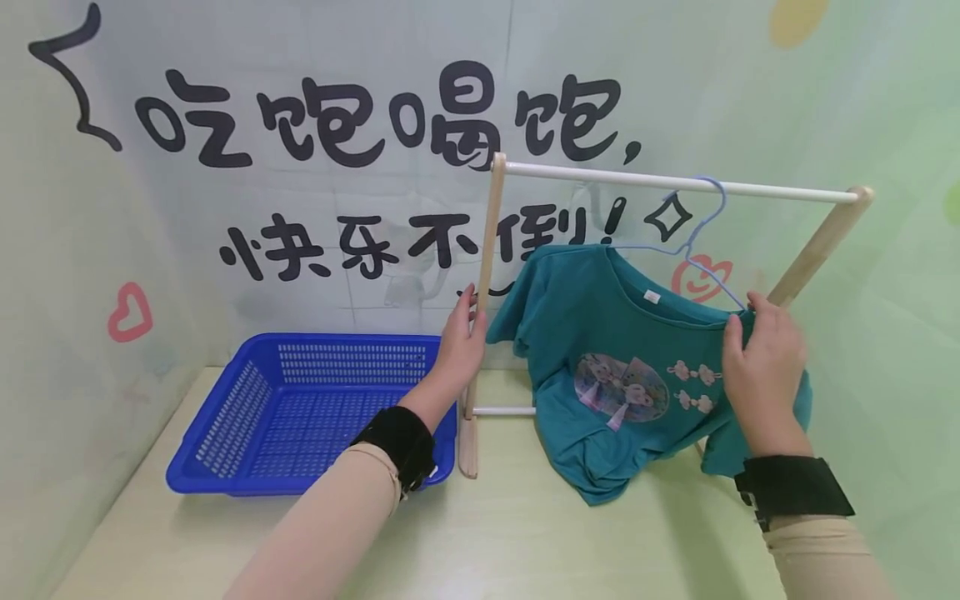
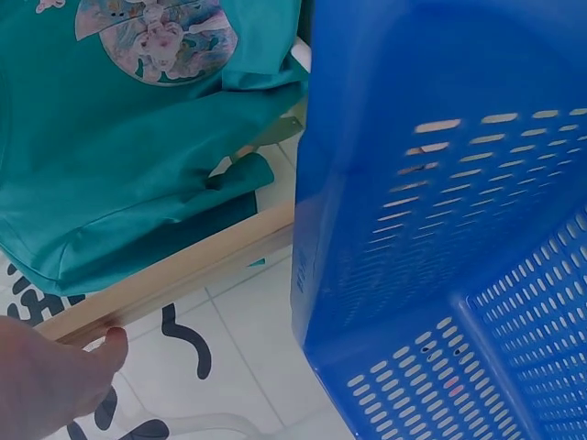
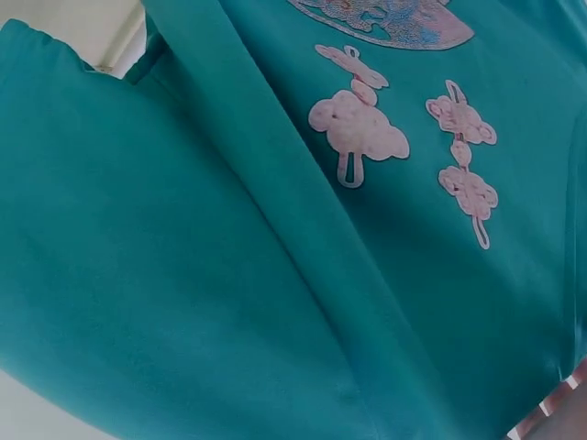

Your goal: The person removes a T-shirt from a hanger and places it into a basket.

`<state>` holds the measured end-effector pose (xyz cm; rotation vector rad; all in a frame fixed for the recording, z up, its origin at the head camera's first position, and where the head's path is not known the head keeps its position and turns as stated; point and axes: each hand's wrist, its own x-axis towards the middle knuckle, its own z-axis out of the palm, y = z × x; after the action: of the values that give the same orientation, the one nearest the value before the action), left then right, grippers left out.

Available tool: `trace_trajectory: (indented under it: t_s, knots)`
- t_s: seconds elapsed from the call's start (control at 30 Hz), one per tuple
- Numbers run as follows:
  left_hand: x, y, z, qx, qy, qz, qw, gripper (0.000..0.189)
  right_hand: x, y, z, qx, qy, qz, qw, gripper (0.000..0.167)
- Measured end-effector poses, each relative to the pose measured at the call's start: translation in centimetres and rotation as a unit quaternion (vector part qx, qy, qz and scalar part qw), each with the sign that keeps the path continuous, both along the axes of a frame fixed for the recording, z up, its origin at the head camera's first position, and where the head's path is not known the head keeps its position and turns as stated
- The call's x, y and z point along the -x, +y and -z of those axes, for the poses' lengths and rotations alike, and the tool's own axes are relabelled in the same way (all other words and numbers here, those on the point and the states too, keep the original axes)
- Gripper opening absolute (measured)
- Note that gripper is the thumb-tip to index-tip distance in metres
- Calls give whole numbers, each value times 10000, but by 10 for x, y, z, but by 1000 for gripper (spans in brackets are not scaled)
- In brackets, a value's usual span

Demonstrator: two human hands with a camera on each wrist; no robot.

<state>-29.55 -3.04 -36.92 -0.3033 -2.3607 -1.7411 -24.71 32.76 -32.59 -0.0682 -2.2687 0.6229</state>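
A teal T-shirt with a round print and pink flower-like decorations hangs on a thin blue hanger, hooked over the white top bar of a small wooden clothes rack. My left hand grips the rack's left post, fingers beside the shirt's sleeve; the left wrist view has this hand at the wood too. At the neckline's right end, my right hand pinches the shirt's shoulder by the hanger's lower arm. Teal cloth fills most of the right wrist view, hiding much of that hand.
A blue perforated plastic basket stands on the light table to the left, close by the rack's left foot. The rack's right post leans up beside the green wall covering. Behind is a white backdrop with black lettering.
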Motion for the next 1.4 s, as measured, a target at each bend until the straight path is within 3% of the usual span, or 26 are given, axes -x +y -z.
trace_trajectory:
  t_s: [0.47, 1.03, 1.27, 1.4]
  knots:
    - [9, -2, 5, 284, 95, -109, 9995, 47, -1, 0, 3, 223, 363, -293, 9987, 34]
    - [11, -9, 6, 287, -33, -122, 9995, 50, -2, -9, -3, 734, 401, -188, 9963, 36]
    - [11, -5, 5, 196, -9, -71, 9998, 48, -6, -2, -13, 1114, 808, 16, 9905, 35]
    - [11, -5, 5, 194, 29, -100, 9998, 47, -9, -1, -11, 1195, 1050, 46, 9873, 34]
